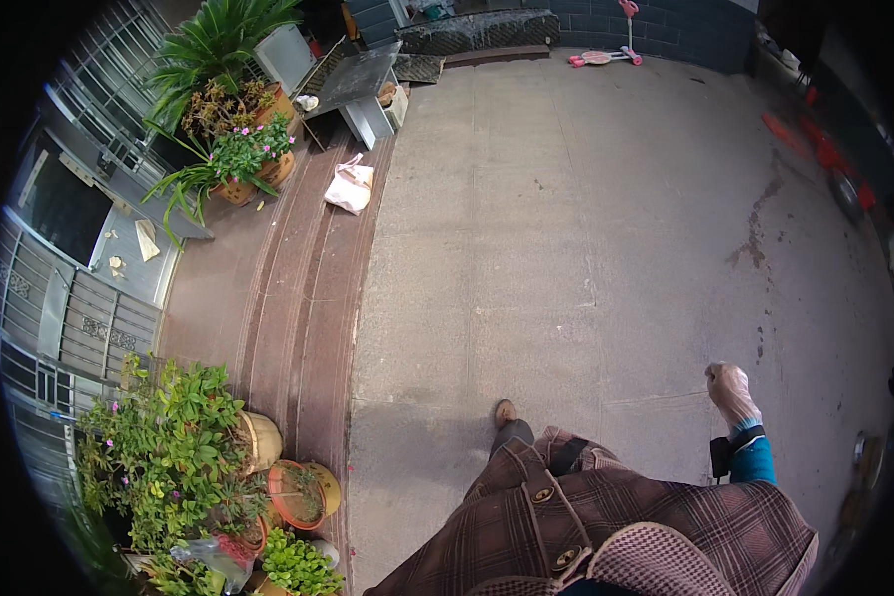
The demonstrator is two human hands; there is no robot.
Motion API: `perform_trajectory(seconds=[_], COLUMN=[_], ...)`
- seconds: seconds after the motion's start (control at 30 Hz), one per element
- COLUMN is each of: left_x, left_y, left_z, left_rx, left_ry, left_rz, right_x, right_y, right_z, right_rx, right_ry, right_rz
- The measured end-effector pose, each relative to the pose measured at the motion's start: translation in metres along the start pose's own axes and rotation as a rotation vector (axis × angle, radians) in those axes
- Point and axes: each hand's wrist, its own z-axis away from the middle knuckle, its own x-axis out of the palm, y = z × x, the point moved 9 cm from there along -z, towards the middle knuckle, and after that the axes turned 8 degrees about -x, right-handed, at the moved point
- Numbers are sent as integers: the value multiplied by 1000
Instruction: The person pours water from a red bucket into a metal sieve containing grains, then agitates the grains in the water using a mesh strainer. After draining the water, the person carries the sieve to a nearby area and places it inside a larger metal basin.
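Note:
At the right, my right hand (731, 391) hangs beside my body above the concrete paving. It seems to wear a thin see-through glove, and its fingers are curled in with nothing seen in them. A dark device on a strap (723, 453) is around that wrist, over a teal sleeve (754, 462). My left hand is out of view. Before me lies the paved ground (521, 283), with one brown shoe (505, 411) showing below my plaid coat (641, 499). On the reddish steps to the left rests a white bag (351, 185).
Potted plants (171, 447) crowd the lower left; more stand by the steps (283, 313) farther up. A dark slab-topped table (354, 78) stands at the far end of the steps. A pink scooter (607, 56) is by the far wall. Something red with a wheel (827, 153) is at right.

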Motion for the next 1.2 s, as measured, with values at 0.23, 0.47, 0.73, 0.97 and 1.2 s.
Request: perform_trajectory(seconds=[0.23, 0.47, 0.73, 0.97, 1.2], left_x=[-100, -88, 39, 292, 416], left_y=[199, 436, 562, 704, 807], left_z=[-66, -34, -54, 64, 116], left_rx=[361, 332, 779, 557, 569], left_ry=[105, 7, -12, -131, -153], left_rz=[-616, -722, -898, -775, -828], right_x=[78, 123, 137, 57, 0], right_y=[3, 49, 178, 259, 364], right_z=[14, 54, -6, -124, -189], right_rx=[254, 518, 635, 592, 651], right_ry=[-384, -511, -511, -211, -172], right_rz=[-96, -102, -174, -340, -226])
